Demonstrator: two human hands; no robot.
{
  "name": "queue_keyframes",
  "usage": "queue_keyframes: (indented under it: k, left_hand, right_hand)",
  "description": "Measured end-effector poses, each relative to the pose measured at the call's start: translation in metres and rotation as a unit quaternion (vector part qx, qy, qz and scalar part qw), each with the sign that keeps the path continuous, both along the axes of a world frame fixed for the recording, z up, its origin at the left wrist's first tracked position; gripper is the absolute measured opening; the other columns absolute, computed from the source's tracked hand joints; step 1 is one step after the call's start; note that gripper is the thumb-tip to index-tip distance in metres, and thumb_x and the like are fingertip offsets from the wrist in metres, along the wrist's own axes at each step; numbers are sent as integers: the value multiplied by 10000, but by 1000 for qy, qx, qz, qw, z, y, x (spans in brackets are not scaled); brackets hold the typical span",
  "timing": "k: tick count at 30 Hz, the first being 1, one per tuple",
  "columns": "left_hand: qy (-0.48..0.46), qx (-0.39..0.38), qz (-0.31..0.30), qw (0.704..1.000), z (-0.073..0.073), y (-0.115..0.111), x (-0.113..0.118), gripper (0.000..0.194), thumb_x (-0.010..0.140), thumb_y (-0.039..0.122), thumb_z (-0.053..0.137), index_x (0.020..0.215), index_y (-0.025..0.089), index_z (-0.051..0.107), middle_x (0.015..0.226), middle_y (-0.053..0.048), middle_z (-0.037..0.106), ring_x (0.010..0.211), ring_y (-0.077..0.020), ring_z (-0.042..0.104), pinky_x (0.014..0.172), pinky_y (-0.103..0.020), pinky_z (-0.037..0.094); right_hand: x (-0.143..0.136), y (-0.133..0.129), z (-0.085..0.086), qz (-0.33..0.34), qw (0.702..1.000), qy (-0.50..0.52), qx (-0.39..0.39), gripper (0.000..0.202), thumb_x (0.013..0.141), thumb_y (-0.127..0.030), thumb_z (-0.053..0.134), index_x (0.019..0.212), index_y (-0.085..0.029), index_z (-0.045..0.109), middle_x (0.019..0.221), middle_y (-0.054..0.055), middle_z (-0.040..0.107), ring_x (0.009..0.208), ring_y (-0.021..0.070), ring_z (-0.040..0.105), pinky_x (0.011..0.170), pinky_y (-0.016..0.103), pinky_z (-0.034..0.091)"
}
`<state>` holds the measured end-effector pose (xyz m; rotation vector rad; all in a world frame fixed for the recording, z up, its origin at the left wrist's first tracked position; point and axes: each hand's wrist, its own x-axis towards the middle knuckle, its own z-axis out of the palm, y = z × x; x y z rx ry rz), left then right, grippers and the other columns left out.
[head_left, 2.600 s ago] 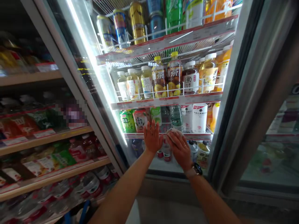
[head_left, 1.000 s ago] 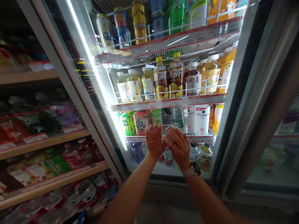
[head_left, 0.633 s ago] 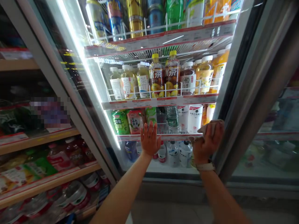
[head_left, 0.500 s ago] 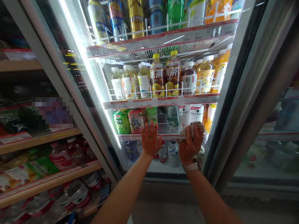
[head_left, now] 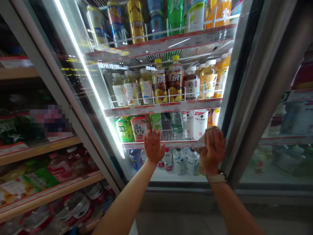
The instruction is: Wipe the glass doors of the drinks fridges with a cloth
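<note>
My left hand lies flat with fingers spread against the glass door of a lit drinks cooler. It covers part of the lower shelf edge. To its right, my right hand presses a crumpled greyish cloth to the glass near the door's right side. Part of the cloth is hidden under the fingers. Behind the glass between my hands stand a clear water bottle and white packs. A green pack and a red pack are to the left.
Tea bottles fill the middle cooler shelf, with cans above. A bright light strip runs down the left side. Wooden shelves with drinks stand at my left. A metal door frame rises at the right.
My right hand and the cloth have moved right across the glass, toward the frame. The left hand stays flat at about the same spot, while the view has shifted slightly.
</note>
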<state>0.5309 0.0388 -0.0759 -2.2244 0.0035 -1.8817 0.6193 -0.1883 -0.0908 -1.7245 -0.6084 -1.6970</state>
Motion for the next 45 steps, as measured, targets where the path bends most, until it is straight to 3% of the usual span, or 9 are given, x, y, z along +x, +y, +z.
queue_keyframes:
  k: [3, 7, 15, 19, 27, 30, 35, 39, 45]
  left_hand:
    - [-4, -4, -10, 1000, 1, -1, 1, 645, 957, 383, 410, 1537, 170, 225, 1542, -116, 367, 1490, -249, 182, 1225, -450, 143]
    - [-6, 0, -5, 1000, 2, -2, 0, 641, 963, 386, 390, 1539, 168, 213, 1564, -104, 322, 1494, -249, 160, 1226, -446, 141]
    - [-22, 12, 0, 1000, 3, -1, 1, 588, 977, 277, 348, 1540, 178, 208, 1580, -82, 294, 1503, -186, 107, 1237, -395, 94]
    - [-1, 6, 7, 1000, 0, 0, 0, 602, 975, 337, 352, 1536, 161, 224, 1571, -110, 310, 1499, -229, 144, 1230, -443, 124]
    - [8, -6, 6, 1000, -2, 0, 0, 635, 960, 385, 382, 1535, 164, 232, 1540, -123, 371, 1485, -263, 202, 1221, -475, 152]
    - [2, -8, -3, 1000, -1, -1, 2, 644, 958, 377, 391, 1540, 166, 214, 1539, -122, 371, 1487, -262, 191, 1222, -474, 154]
    - [60, 5, -11, 998, 5, -2, -14, 663, 966, 359, 386, 1549, 151, 149, 1571, -131, 301, 1497, -260, 136, 1219, -473, 160]
    - [148, 35, -17, 988, 12, 21, -52, 680, 969, 378, 388, 1554, 168, 112, 1587, -136, 258, 1493, -269, 150, 1206, -482, 201]
    - [112, -24, 60, 992, 18, 103, -99, 690, 975, 378, 405, 1555, 171, 94, 1611, -161, 149, 1500, -282, 77, 1211, -504, 155]
  right_hand:
    - [11, -11, 1, -8, 996, 27, 89, 599, 883, -87, 391, 1480, -148, 398, 1517, 178, 411, 1430, 322, 343, 1134, 592, 337]
    - [-4, 29, 1, 30, 993, 35, 107, 574, 900, -95, 359, 1463, -178, 438, 1509, 155, 429, 1436, 341, 326, 1132, 624, 326]
    - [-62, 121, -18, 176, 982, -34, -65, 481, 931, -64, 444, 1366, -242, 544, 1285, 73, 662, 1359, 206, 468, 1141, 419, 398]
    - [-49, 98, -17, 160, 983, -28, -86, 376, 936, -109, 497, 1258, -250, 632, 1255, 67, 678, 1354, 216, 475, 1165, 441, 343]
    - [11, -1, -11, 9, 997, 8, 79, 491, 884, -84, 403, 1336, -154, 584, 1381, 149, 571, 1392, 325, 410, 1129, 603, 333]
    - [9, 5, -7, -1, 993, 20, 114, 562, 861, -62, 363, 1386, -155, 539, 1438, 155, 516, 1407, 336, 383, 1115, 605, 362]
    - [-21, 66, 2, 54, 991, 12, 123, 555, 914, -84, 350, 1438, -215, 479, 1485, 120, 471, 1420, 337, 360, 1116, 625, 365]
    - [-52, 115, -3, 138, 989, 2, 49, 554, 934, -78, 388, 1459, -245, 442, 1427, 90, 545, 1390, 288, 422, 1120, 550, 412]
    - [-83, 146, -17, 239, 962, -32, -128, 465, 948, -67, 428, 1368, -228, 549, 1297, 33, 659, 1328, 164, 502, 1169, 364, 358]
